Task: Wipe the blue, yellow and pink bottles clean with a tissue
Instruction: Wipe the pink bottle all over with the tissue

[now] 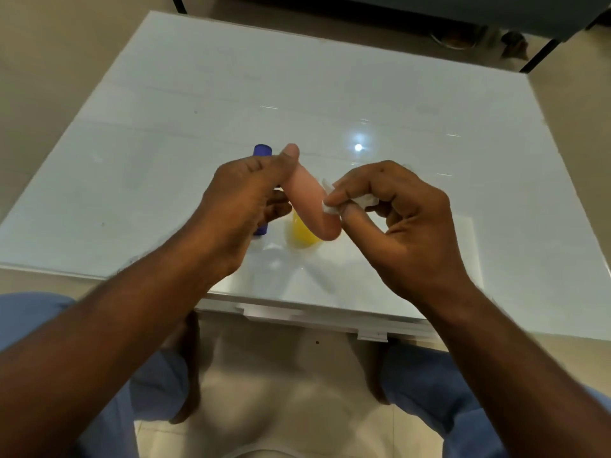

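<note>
- The white table (330, 94) lies bare from nine o'clock round through twelve to three o'clock of the hands, open to any approach.
- Both hands are raised above the near middle: left hand (244, 206) holding the tilted pink bottle (309, 200), right hand (393, 209) pinching a tissue (330, 208) against it.
- Beneath them stand the blue bottle (263, 150) at eleven o'clock and the yellow bottle (302, 234) at six o'clock of the pink one, partly hidden.
- Forearms close the six o'clock side.
- Dark furniture (429, 11) lies beyond the far edge, twelve to two o'clock.
</note>
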Demonstrator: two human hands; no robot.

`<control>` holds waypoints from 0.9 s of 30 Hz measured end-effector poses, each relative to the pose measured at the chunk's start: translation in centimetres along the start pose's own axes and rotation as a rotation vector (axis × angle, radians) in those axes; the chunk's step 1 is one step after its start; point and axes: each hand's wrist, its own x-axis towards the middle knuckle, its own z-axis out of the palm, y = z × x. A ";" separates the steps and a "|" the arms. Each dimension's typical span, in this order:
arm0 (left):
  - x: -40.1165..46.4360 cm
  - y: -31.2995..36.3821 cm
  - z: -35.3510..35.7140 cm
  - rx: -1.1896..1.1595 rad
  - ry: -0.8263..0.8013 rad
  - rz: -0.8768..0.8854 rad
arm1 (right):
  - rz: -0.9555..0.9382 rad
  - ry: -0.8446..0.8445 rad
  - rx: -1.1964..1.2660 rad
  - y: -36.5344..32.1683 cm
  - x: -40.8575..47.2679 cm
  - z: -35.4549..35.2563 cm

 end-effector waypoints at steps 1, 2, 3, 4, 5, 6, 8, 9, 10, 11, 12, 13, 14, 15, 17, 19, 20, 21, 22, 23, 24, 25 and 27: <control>-0.2 -0.3 0.2 0.091 -0.062 0.028 | 0.015 0.007 0.000 0.0 0.0 0.1; -0.6 -0.8 0.4 0.164 -0.132 0.053 | 0.027 0.010 -0.002 0.0 0.0 0.2; -0.9 -1.3 0.7 0.199 -0.182 0.059 | 0.035 0.009 -0.002 0.0 0.1 0.2; -1.2 -1.5 0.9 0.186 -0.203 0.039 | 0.040 0.008 0.001 -0.1 0.1 0.2; -1.3 -1.5 1.0 0.154 -0.207 0.015 | 0.040 0.009 0.004 -0.1 0.1 0.1; -1.2 -1.4 1.1 0.129 -0.202 0.005 | 0.035 0.010 0.003 -0.2 0.0 0.1; -0.7 -1.0 0.8 0.110 -0.160 0.013 | 0.026 0.004 -0.007 -0.2 0.1 -0.1; -0.5 -0.7 0.7 0.087 -0.127 0.010 | 0.030 0.003 -0.011 -0.2 0.1 -0.1; -0.4 -0.6 0.7 0.058 -0.100 0.000 | 0.038 0.006 -0.012 -0.2 0.1 -0.1; -0.4 -0.6 0.7 0.048 -0.090 -0.003 | 0.047 0.009 -0.012 -0.1 0.1 0.0; -0.4 -0.6 0.7 0.063 -0.100 0.001 | 0.052 0.009 -0.012 -0.2 0.2 0.0; -0.5 -0.8 0.8 0.097 -0.126 0.013 | 0.051 0.006 -0.010 -0.2 0.2 0.1; -0.6 -1.0 0.9 0.122 -0.147 0.027 | 0.046 0.000 -0.006 -0.2 0.2 0.1; -0.6 -1.0 0.9 0.125 -0.149 0.037 | 0.038 -0.007 0.000 -0.2 0.2 0.1; -0.6 -0.6 0.7 0.074 -0.100 0.030 | 0.024 -0.021 0.008 -0.2 0.3 0.0; -0.3 0.0 0.4 0.004 -0.015 -0.010 | 0.014 -0.029 0.001 -0.1 0.2 -0.2; -0.2 0.1 0.3 -0.004 0.006 -0.017 | 0.013 -0.026 -0.006 -0.1 0.2 -0.2; -0.2 0.0 0.2 0.015 -0.008 -0.008 | 0.013 -0.017 -0.010 -0.1 0.1 -0.2; -0.4 -0.1 0.3 0.055 -0.049 0.006 | 0.013 -0.003 -0.008 -0.1 0.0 -0.1; -0.6 -0.4 0.5 0.096 -0.100 0.015 | 0.014 0.012 -0.001 -0.2 0.0 0.0; -0.9 -0.6 0.7 0.119 -0.140 0.013 | 0.013 0.019 0.007 -0.2 0.0 0.0; -1.1 -0.8 0.9 0.118 -0.159 0.002 | 0.011 0.018 0.008 -0.2 0.0 0.0; -0.9 -0.5 0.9 0.065 -0.132 -0.026 | 0.010 0.003 0.008 -0.2 0.1 -0.1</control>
